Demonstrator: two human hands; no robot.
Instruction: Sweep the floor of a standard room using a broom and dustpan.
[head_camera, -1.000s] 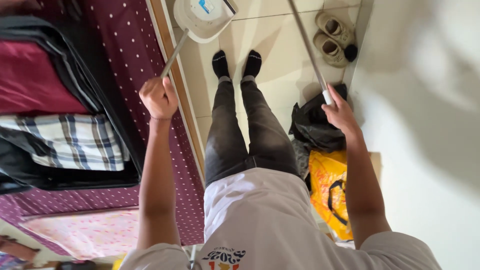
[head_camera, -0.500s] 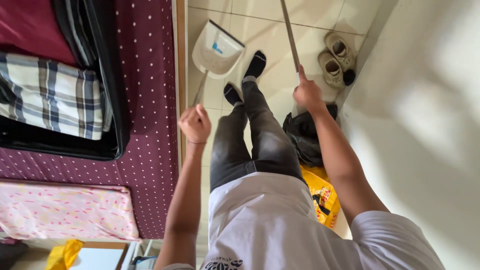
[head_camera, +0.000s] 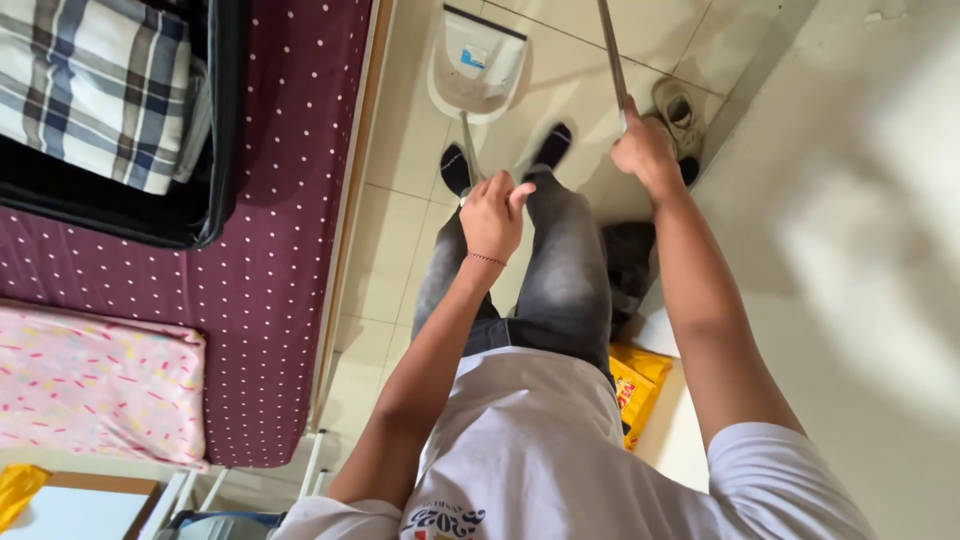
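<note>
Left hand (head_camera: 492, 212) grip clenches the dustpan (head_camera: 477, 62) handle, pan lying ahead by the feet; right hand (head_camera: 645, 150) grip clenches the upright broomstick (head_camera: 611, 50) beside it.

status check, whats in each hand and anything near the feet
Left hand shut on dustpan handle, white dustpan on the tiled floor. Right hand shut on broom pole. Shoes by the wall, dark bag behind the legs.

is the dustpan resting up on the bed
No, the white dustpan sits on the tiled floor beside the bed, its handle held in the left hand.
</note>
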